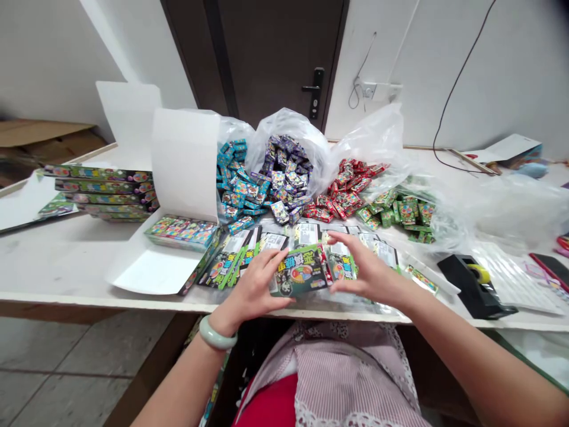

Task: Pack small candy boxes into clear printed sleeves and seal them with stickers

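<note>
A flat, dark green printed packet point(301, 273) with a colourful wheel picture is gripped at its left end by my left hand point(255, 281), thumb below and fingers along the top. My right hand point(367, 270) is open around the packet's right end, thumb and fingers spread apart; I cannot tell whether the thumb touches it. Beneath both hands lie several similar printed sleeves point(229, 261) in clear plastic, fanned out along the table edge. To the left, an open white carton point(149, 270) holds a row of small colourful boxes point(182, 230).
Plastic bags spill small blue boxes point(242, 190), purple boxes point(288, 169), red boxes point(349, 187) and green boxes point(409, 210) at the back. Filled display boxes point(104, 190) are stacked left. A black tape dispenser point(473, 287) stands right, beside a phone point(551, 270).
</note>
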Motion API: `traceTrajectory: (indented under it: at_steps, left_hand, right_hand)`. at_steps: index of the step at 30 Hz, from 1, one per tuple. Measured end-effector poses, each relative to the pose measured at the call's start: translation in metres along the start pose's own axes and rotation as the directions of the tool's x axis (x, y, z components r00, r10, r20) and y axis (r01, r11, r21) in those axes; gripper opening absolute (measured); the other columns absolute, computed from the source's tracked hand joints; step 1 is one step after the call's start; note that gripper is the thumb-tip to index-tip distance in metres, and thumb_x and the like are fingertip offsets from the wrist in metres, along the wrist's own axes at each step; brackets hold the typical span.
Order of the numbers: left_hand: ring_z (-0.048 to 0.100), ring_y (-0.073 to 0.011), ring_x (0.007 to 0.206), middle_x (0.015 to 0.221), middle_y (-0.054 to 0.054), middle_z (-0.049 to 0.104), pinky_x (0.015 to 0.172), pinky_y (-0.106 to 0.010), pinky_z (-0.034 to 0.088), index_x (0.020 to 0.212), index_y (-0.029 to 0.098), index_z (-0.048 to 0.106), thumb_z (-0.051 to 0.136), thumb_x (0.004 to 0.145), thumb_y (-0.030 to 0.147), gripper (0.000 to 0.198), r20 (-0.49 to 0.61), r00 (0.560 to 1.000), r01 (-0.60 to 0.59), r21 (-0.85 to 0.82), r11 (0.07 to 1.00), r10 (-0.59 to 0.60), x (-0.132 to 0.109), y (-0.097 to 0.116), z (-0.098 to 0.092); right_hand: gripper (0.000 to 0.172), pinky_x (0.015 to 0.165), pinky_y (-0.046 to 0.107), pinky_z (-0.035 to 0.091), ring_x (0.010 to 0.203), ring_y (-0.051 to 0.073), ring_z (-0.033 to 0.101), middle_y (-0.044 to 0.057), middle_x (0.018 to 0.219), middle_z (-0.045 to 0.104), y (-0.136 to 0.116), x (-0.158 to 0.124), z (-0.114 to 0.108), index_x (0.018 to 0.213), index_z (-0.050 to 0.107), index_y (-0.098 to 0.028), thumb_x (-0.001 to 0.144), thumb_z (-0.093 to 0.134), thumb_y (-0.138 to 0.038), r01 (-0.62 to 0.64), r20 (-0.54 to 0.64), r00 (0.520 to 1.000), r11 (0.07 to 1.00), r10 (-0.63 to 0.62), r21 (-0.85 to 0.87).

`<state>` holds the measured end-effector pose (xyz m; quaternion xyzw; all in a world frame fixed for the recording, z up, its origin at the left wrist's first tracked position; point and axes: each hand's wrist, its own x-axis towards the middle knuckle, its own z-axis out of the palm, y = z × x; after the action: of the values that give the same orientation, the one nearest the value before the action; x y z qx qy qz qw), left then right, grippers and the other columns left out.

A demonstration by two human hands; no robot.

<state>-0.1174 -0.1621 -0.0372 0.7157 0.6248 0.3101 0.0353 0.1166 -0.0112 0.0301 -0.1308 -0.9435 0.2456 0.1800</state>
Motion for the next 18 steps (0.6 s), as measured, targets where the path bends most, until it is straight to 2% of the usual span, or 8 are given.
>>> traceTrajectory:
  at_steps: [2,5,8,9,11,13,15,18]
  left_hand:
    - [0.044,-0.0340,0.127,0.136,-0.015,0.044,0.107,-0.052,0.040,0.148,0.022,0.027,0.080,0.068,0.038,0.097,-0.005,1.000,0.020,-0.001,1.000,-0.020,0.001,0.001,-0.001]
    - [0.044,-0.0339,0.128,0.136,-0.015,0.044,0.107,-0.051,0.040,0.148,0.022,0.026,0.081,0.067,0.039,0.099,0.014,1.000,0.027,-0.026,0.999,-0.027,0.004,-0.001,-0.005]
    - [0.043,-0.0336,0.129,0.138,-0.015,0.043,0.109,-0.051,0.038,0.148,0.023,0.026,0.080,0.068,0.038,0.098,0.004,0.996,0.084,-0.005,0.996,-0.084,0.000,-0.009,-0.013]
    - [0.043,-0.0338,0.129,0.139,-0.015,0.043,0.109,-0.051,0.038,0.148,0.024,0.025,0.080,0.069,0.037,0.098,-0.003,0.994,0.109,0.013,0.994,-0.109,-0.003,-0.013,-0.017]
    - [0.044,-0.0347,0.128,0.139,-0.015,0.043,0.108,-0.052,0.039,0.149,0.025,0.024,0.080,0.069,0.036,0.098,-0.014,0.988,0.152,0.052,0.987,-0.152,-0.012,-0.023,-0.026]
    - [0.045,-0.0354,0.127,0.138,-0.014,0.044,0.107,-0.053,0.041,0.150,0.025,0.022,0.078,0.071,0.037,0.097,-0.019,0.983,0.186,0.085,0.979,-0.185,-0.021,-0.032,-0.034]
    - [0.045,-0.0357,0.127,0.138,-0.014,0.043,0.106,-0.053,0.042,0.150,0.026,0.021,0.077,0.072,0.037,0.097,-0.025,0.977,0.214,0.104,0.971,-0.213,-0.029,-0.041,-0.039]
    - [0.046,-0.0355,0.127,0.139,-0.014,0.043,0.106,-0.052,0.044,0.150,0.028,0.019,0.077,0.072,0.037,0.097,-0.025,0.970,0.244,0.097,0.965,-0.243,-0.034,-0.055,-0.041]
  right_hand:
    - [0.063,0.102,0.050,0.042,0.117,0.027,0.055,0.009,0.122,0.061,-0.003,-0.001,0.004,0.145,0.029,-0.031,0.090,0.061,-0.035,-0.018,-0.044,0.999,0.999,0.019,0.036]
    - [0.044,0.098,0.046,0.045,0.113,0.024,0.058,0.007,0.122,0.065,0.000,0.008,0.010,0.139,0.042,-0.032,0.096,0.050,-0.033,0.006,0.048,0.999,0.987,-0.014,0.163]
    - [0.033,0.091,0.041,0.050,0.096,0.021,0.066,0.005,0.099,0.072,0.029,0.040,0.019,0.126,0.056,-0.026,0.097,0.045,-0.037,-0.108,-0.038,0.991,0.938,0.127,0.330]
    - [0.031,0.088,0.040,0.051,0.089,0.021,0.067,0.004,0.090,0.073,0.044,0.056,0.024,0.120,0.059,-0.023,0.097,0.044,-0.038,-0.164,-0.102,0.972,0.921,0.212,0.352]
    - [0.028,0.084,0.041,0.052,0.086,0.022,0.067,0.006,0.089,0.072,0.076,0.094,0.035,0.110,0.063,-0.020,0.093,0.049,-0.038,-0.258,-0.203,0.922,0.916,0.329,0.308]
    - [0.026,0.092,0.045,0.047,0.100,0.027,0.064,0.010,0.103,0.070,0.106,0.132,0.045,0.105,0.066,-0.020,0.084,0.061,-0.035,-0.298,-0.241,0.901,0.918,0.360,0.261]
    - [0.035,0.101,0.048,0.040,0.115,0.031,0.056,0.014,0.116,0.065,0.130,0.165,0.055,0.108,0.065,-0.019,0.076,0.069,-0.035,-0.341,-0.273,0.874,0.908,0.402,0.245]
    - [0.040,0.100,0.049,0.039,0.112,0.033,0.057,0.015,0.108,0.066,0.155,0.199,0.065,0.106,0.064,-0.017,0.075,0.070,-0.042,-0.454,-0.284,0.803,0.847,0.524,0.277]
